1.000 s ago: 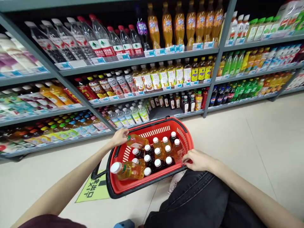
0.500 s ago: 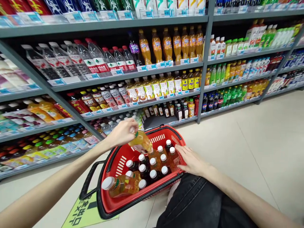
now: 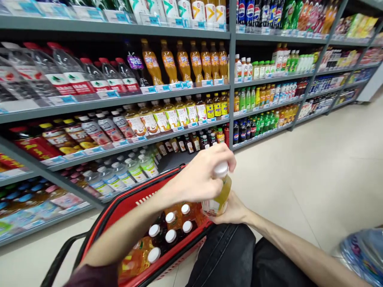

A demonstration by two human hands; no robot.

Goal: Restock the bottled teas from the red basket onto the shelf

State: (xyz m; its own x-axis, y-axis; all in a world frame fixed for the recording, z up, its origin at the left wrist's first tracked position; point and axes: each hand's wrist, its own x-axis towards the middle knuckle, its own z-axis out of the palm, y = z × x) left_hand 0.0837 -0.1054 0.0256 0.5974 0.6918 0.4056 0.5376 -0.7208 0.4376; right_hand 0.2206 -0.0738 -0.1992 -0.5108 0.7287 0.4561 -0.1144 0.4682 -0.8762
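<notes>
1. Bottle (image 3: 224,193): held in the air between the person's two hands, at the right end of the basket (image 3: 119,211). It is tilted, with its white cap (image 3: 220,170) uppermost and yellow liquid inside.
2. Left hand (image 3: 200,175): it reaches across the basket and grips the bottle at the top. The fingers are bent over the far side of the cap; the thumb presses on the near side, just below it.
3. Right hand (image 3: 231,209): placed low against the bottle's base, touching it. Most of the fingers are hidden behind the bottle — from here I cannot tell whether they are closed around it.
4. Basket: red with a black rim, located beside the person's dark trousers (image 3: 224,247). The left forearm covers part of it. The black handle (image 3: 64,255) hangs outside the left end.
5. Basket contents: white-capped bottles (image 3: 170,236), standing close together, some dark and some amber. The forearm hides part of the group, so a full count cannot be taken.
6. Shelves (image 3: 119,101): grey, running behind the basket. Orange sodas (image 3: 182,65) stand to the right of red-capped water bottles (image 3: 68,69) — both on one level. Dark bottles (image 3: 205,142) stand on the lowest level, just above the left hand in my view.
</notes>
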